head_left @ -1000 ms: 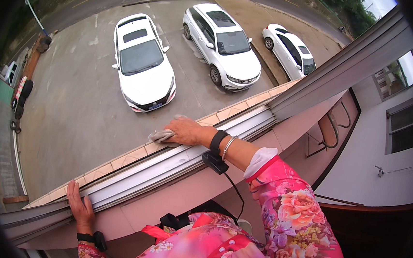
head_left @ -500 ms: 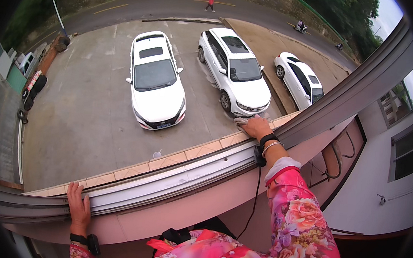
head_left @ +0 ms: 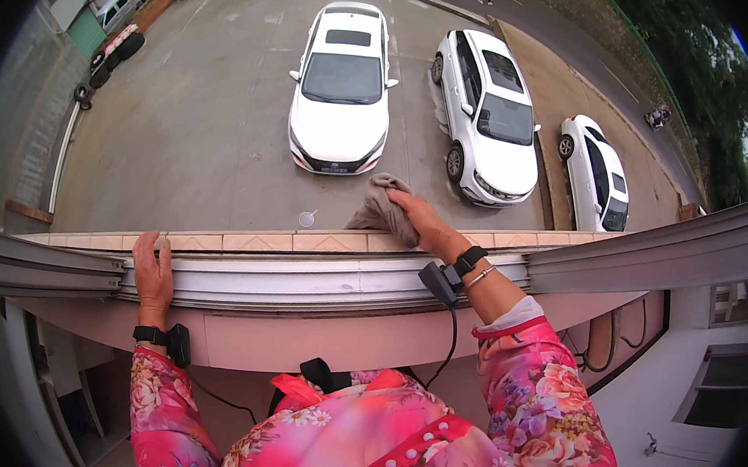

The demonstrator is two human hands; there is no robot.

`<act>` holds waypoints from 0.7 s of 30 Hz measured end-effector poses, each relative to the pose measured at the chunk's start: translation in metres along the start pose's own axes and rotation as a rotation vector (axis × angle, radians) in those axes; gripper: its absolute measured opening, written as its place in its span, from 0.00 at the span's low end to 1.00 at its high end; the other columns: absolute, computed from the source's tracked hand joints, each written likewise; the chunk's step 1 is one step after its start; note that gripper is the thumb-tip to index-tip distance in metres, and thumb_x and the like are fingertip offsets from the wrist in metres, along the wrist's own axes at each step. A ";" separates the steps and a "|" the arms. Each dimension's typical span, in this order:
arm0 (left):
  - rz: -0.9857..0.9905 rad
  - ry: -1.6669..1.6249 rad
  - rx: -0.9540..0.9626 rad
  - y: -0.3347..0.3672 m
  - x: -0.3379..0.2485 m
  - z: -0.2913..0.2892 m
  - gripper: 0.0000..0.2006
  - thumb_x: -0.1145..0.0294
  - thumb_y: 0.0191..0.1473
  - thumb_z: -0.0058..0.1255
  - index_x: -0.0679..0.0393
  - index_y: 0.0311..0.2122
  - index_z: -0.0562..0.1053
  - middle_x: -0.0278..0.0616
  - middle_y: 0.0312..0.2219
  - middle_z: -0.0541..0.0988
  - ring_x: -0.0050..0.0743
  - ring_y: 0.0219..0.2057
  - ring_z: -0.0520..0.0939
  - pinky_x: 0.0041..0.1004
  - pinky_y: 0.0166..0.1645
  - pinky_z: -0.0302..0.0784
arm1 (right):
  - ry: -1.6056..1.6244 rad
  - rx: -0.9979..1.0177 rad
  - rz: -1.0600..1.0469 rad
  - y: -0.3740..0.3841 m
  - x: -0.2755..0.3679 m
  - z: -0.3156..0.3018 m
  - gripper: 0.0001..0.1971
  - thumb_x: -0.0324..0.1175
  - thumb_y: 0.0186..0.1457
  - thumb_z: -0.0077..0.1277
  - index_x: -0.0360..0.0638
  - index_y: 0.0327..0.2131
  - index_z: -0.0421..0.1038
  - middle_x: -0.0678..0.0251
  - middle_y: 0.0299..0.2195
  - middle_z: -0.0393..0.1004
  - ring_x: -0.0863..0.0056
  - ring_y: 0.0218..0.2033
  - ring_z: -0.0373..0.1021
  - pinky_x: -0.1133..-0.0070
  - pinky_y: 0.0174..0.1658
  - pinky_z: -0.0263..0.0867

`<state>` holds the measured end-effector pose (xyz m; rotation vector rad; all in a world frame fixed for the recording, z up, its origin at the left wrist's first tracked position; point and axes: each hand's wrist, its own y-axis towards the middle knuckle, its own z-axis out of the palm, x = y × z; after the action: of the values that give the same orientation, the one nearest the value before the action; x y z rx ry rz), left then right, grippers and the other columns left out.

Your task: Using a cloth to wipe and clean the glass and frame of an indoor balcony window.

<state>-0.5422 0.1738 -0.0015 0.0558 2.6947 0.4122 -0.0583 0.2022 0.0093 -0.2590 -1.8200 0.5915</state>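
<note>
Cloth (head_left: pixel 382 208), grey-brown and crumpled, is pinched between the fingers of the right grip (head_left: pixel 425 223). It bunches at the outer edge of the tiled ledge (head_left: pixel 329 243), right of the ledge's middle, partly overlapping the tiles and partly spreading beyond them; whether it presses on the tiles cannot be told. The left grip (head_left: pixel 153 275) holds nothing: its fingers lie straight across the pale window track (head_left: pixel 300 282), near the track's left end, tips reaching the ledge, thumb a little apart. Grey window frames flank the bare track, one (head_left: pixel 51 265) just beside the left grip, the other (head_left: pixel 653 255) starting to the right of the right wrist.

Each wrist wears a dark strap with a small black box, and the right one also a silver bracelet (head_left: pixel 480 275). Pink floral sleeves (head_left: pixel 544 414) cover both forearms. Along the track's inner edge runs a pink sill (head_left: pixel 260 339).

Past the ledge's outer edge, three white cars stand on the ground below, the nearest-to-centre one (head_left: pixel 341 90) facing the ledge. Dark tyres (head_left: pixel 125 45) lie at the left.
</note>
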 end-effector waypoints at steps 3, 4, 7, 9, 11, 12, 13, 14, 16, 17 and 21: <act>0.009 -0.004 -0.030 -0.002 -0.003 0.001 0.17 0.63 0.58 0.43 0.64 0.47 0.67 0.54 0.47 0.69 0.51 0.53 0.66 0.38 0.57 0.60 | 1.127 0.265 -0.060 -0.010 0.030 0.004 0.20 0.43 0.63 0.32 0.41 0.48 0.66 0.61 0.46 0.71 0.68 0.46 0.70 0.69 0.53 0.65; 0.029 0.006 -0.029 -0.003 -0.002 0.000 0.16 0.63 0.58 0.43 0.64 0.47 0.67 0.53 0.46 0.70 0.51 0.52 0.66 0.38 0.56 0.61 | 1.119 0.271 -0.058 -0.012 0.036 0.004 0.20 0.43 0.63 0.32 0.41 0.48 0.66 0.61 0.46 0.71 0.68 0.46 0.70 0.69 0.53 0.65; 0.047 0.007 -0.051 -0.005 -0.001 -0.002 0.16 0.63 0.58 0.44 0.64 0.46 0.68 0.53 0.45 0.70 0.51 0.52 0.66 0.39 0.56 0.61 | 1.157 0.313 -0.163 -0.014 0.046 0.003 0.22 0.44 0.63 0.29 0.41 0.51 0.64 0.62 0.48 0.69 0.67 0.49 0.67 0.68 0.54 0.64; 0.046 -0.003 -0.053 -0.006 -0.001 -0.002 0.16 0.63 0.57 0.44 0.64 0.46 0.68 0.53 0.45 0.70 0.51 0.52 0.66 0.39 0.56 0.61 | 1.142 0.296 -0.146 -0.020 0.055 -0.001 0.22 0.44 0.63 0.29 0.41 0.51 0.64 0.62 0.48 0.70 0.67 0.49 0.67 0.69 0.54 0.64; 0.055 0.004 -0.037 -0.008 0.000 -0.001 0.15 0.63 0.57 0.44 0.63 0.45 0.68 0.53 0.45 0.70 0.51 0.52 0.66 0.39 0.56 0.61 | 1.111 0.287 -0.133 -0.024 0.061 -0.006 0.21 0.44 0.63 0.31 0.41 0.51 0.64 0.63 0.46 0.70 0.69 0.48 0.68 0.71 0.53 0.64; 0.057 -0.005 -0.039 -0.006 -0.002 0.000 0.15 0.63 0.57 0.44 0.63 0.45 0.68 0.53 0.45 0.70 0.51 0.52 0.66 0.39 0.56 0.61 | 1.105 0.280 -0.136 -0.023 0.059 -0.015 0.21 0.44 0.63 0.31 0.41 0.51 0.64 0.63 0.46 0.70 0.69 0.48 0.68 0.71 0.53 0.64; 0.059 -0.002 -0.034 -0.006 -0.004 0.001 0.15 0.64 0.57 0.44 0.63 0.45 0.68 0.53 0.45 0.70 0.51 0.52 0.67 0.39 0.56 0.61 | 1.052 0.215 -0.109 -0.020 0.056 -0.024 0.21 0.44 0.62 0.34 0.41 0.51 0.63 0.64 0.46 0.71 0.70 0.48 0.68 0.72 0.52 0.65; 0.060 0.001 -0.029 -0.006 -0.005 0.003 0.15 0.64 0.58 0.44 0.63 0.45 0.68 0.53 0.45 0.71 0.51 0.52 0.67 0.39 0.56 0.61 | 1.000 0.151 -0.082 -0.017 0.055 -0.033 0.20 0.43 0.62 0.36 0.41 0.51 0.63 0.64 0.46 0.71 0.71 0.47 0.69 0.73 0.51 0.66; 0.069 0.029 -0.012 -0.008 0.001 0.002 0.15 0.63 0.58 0.43 0.63 0.45 0.68 0.52 0.45 0.71 0.50 0.52 0.67 0.39 0.56 0.60 | 0.917 0.084 -0.068 -0.015 0.062 -0.037 0.21 0.43 0.60 0.40 0.40 0.51 0.63 0.63 0.45 0.71 0.73 0.46 0.69 0.75 0.49 0.68; 0.079 0.053 -0.002 -0.008 0.002 -0.001 0.15 0.63 0.58 0.43 0.63 0.45 0.68 0.52 0.45 0.71 0.50 0.52 0.67 0.39 0.56 0.61 | 0.762 0.088 0.001 -0.014 0.069 -0.038 0.22 0.44 0.60 0.41 0.39 0.52 0.62 0.62 0.44 0.71 0.73 0.45 0.69 0.76 0.49 0.68; 0.072 0.101 0.071 -0.006 -0.007 -0.004 0.16 0.63 0.58 0.42 0.62 0.46 0.68 0.50 0.46 0.70 0.50 0.52 0.66 0.39 0.56 0.59 | 0.226 0.232 0.160 0.011 0.050 -0.021 0.26 0.50 0.58 0.43 0.36 0.49 0.65 0.60 0.42 0.72 0.75 0.41 0.70 0.80 0.44 0.67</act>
<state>-0.5371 0.1664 0.0032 0.1565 2.8129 0.3499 -0.0558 0.2404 0.0494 -0.3027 -1.5070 0.8443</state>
